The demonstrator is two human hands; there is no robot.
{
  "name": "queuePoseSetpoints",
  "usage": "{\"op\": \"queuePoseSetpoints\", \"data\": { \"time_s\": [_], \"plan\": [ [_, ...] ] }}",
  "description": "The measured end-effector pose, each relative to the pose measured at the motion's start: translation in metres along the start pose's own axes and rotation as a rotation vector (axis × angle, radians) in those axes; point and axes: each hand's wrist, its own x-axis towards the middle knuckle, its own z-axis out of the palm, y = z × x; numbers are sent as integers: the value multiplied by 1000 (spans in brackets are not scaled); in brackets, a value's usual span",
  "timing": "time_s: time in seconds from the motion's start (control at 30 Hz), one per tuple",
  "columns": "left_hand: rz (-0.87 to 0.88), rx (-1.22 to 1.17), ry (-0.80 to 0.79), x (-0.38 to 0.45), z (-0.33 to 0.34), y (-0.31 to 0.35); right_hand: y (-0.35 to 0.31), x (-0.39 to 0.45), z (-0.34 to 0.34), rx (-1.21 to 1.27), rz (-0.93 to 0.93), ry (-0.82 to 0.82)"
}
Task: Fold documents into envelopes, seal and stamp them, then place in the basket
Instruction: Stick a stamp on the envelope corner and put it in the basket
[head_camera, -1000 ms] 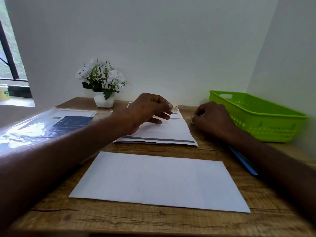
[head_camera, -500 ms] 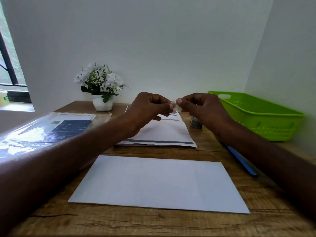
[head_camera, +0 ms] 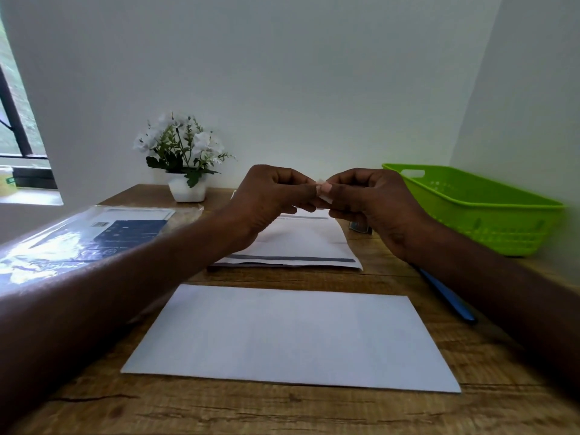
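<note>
A white envelope lies flat on the wooden table right in front of me. Behind it is a stack of more envelopes or papers with grey strips. Above that stack, my left hand and my right hand meet, both pinching a small white stamp between fingertips. A small dark item lies on the table under my right hand, partly hidden. The green basket stands at the right.
A blue pen lies under my right forearm. A clear plastic sleeve with printed sheets lies at the left. A white pot of flowers stands at the back by the wall. A window is at the far left.
My right hand left the table beside the stack and rose to meet my left hand. Both hands lifted slightly, and both now pinch the small stamp together.
</note>
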Motion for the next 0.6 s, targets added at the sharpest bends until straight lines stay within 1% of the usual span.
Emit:
{"op": "queuePoseSetpoints", "data": {
  "time_s": [0.1, 0.23, 0.4, 0.6],
  "plan": [
    [9, -14, 4, 1, -1, -1, 0, 2, 0, 4, 16, 0],
    [13, -92, 13, -1, 0, -1, 1, 1, 2, 25, 45, 11],
    [56, -120, 55, -4, 5, -1, -1, 1, 2, 55, 59, 14],
    [53, -118, 73, -5, 4, 0, -1, 1, 3, 86, 88, 12]
  ]
}}
